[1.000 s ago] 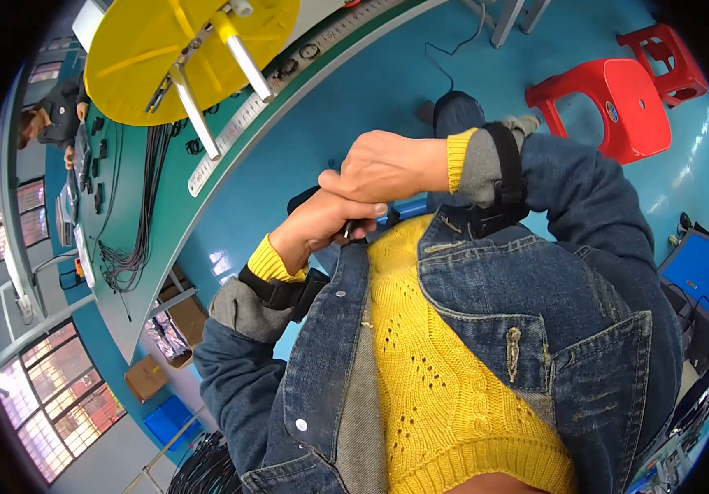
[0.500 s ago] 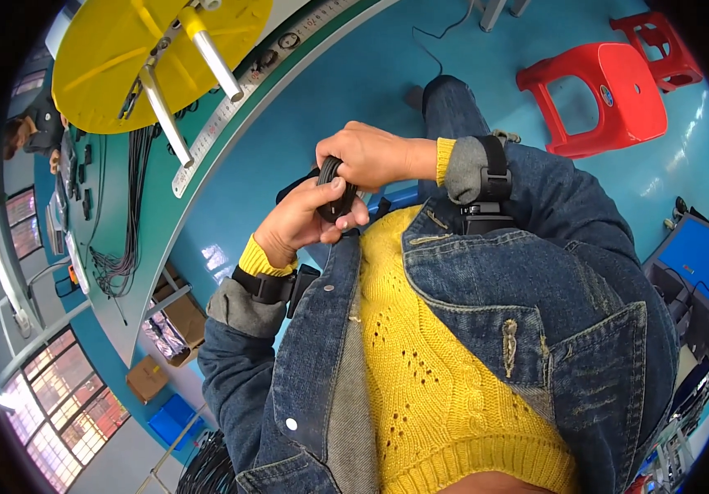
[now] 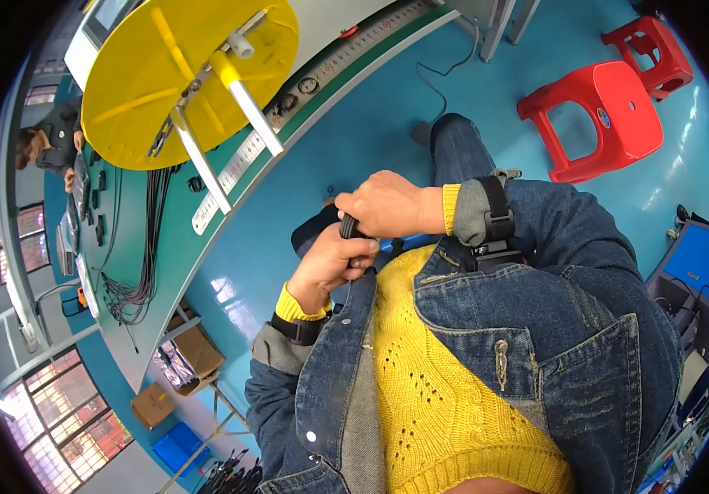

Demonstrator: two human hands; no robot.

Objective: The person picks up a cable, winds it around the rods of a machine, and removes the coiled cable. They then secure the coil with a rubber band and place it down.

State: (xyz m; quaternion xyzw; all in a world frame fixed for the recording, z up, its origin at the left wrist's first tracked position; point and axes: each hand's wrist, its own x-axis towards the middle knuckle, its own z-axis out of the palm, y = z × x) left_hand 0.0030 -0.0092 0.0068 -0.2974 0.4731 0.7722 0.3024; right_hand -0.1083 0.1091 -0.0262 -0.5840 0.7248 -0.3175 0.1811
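A small coil of black cable (image 3: pixel 348 226) is held between my two hands, off the table and in front of my body. My left hand (image 3: pixel 331 262) is closed round the lower part of the coil, its thumb lying across the front. From above and to the right, my right hand (image 3: pixel 391 204) grips the coil's upper part with bent fingers. The hands nearly touch, and most of the coil is hidden inside them.
A yellow disc (image 3: pixel 116 107) with metal rods stands on the green table (image 3: pixel 177 247), beside a long ruler (image 3: pixel 243 156). A bundle of black cables (image 3: pixel 150 239) lies there. Red stools (image 3: pixel 597 111) stand right; a co-worker (image 3: pixel 56 144) is at the far left.
My view has shifted, so the table and yellow disc sit lower and further right. My hands have closed more tightly round the coil, and less of it shows.
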